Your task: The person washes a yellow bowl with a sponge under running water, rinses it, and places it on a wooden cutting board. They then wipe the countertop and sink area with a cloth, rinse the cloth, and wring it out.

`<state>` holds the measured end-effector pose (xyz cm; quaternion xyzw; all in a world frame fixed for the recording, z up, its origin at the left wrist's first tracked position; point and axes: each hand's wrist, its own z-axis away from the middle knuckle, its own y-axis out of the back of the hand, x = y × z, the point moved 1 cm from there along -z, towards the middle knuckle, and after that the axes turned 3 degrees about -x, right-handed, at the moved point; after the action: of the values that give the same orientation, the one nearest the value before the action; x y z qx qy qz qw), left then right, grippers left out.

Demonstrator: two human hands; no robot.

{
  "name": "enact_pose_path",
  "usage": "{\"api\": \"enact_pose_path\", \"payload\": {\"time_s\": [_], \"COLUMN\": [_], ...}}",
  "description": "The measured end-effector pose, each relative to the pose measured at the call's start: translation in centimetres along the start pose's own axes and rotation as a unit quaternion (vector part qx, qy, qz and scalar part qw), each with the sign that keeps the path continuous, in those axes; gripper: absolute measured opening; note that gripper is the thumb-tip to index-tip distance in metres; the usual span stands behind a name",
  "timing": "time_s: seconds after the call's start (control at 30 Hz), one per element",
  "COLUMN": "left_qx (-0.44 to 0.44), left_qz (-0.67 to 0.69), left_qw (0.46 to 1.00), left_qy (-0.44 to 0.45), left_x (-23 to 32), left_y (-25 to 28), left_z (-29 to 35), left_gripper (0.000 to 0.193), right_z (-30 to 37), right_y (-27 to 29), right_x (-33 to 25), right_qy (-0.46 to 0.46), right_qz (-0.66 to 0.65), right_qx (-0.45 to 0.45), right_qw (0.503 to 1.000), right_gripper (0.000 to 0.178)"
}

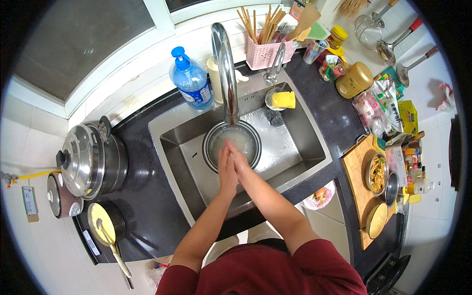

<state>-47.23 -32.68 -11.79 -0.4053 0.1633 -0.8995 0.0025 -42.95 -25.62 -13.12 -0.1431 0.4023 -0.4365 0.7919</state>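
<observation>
Over the sink, my left hand and my right hand are pressed palm to palm with the fingers stretched out. No object shows in either hand; the space between the palms is hidden. The fingertips are slightly blurred and lie above a round metal basin with cloudy water in it. Just beyond them the tall chrome faucet points down into the basin. Whether water is running cannot be made out clearly.
Behind the sink stand a blue pump bottle and a pink utensil basket. A yellow sponge sits at the sink's back right corner. Pots, including a lidded steamer, stand left; a cutting board with bowls lies right.
</observation>
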Motion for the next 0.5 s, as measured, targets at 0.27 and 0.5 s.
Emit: {"api": "enact_pose_path", "payload": {"time_s": [0.27, 0.5], "left_qx": [0.0, 0.088], "left_qz": [0.068, -0.232], "left_qw": [0.995, 0.937], "left_qy": [-0.068, -0.246], "left_x": [-3.1, -1.7], "left_y": [-1.8, 2.5], "left_z": [2.7, -0.1], "left_gripper": [0.036, 0.031], "right_z": [0.0, 1.9], "right_y": [-0.3, -2.1], "right_x": [-1.5, 3.4], "right_qy": [-0.044, 0.016], "right_qz": [-0.01, -0.039], "right_qx": [0.049, -0.007], "right_qw": [0.998, 0.999], "right_gripper": [0.037, 0.048]}}
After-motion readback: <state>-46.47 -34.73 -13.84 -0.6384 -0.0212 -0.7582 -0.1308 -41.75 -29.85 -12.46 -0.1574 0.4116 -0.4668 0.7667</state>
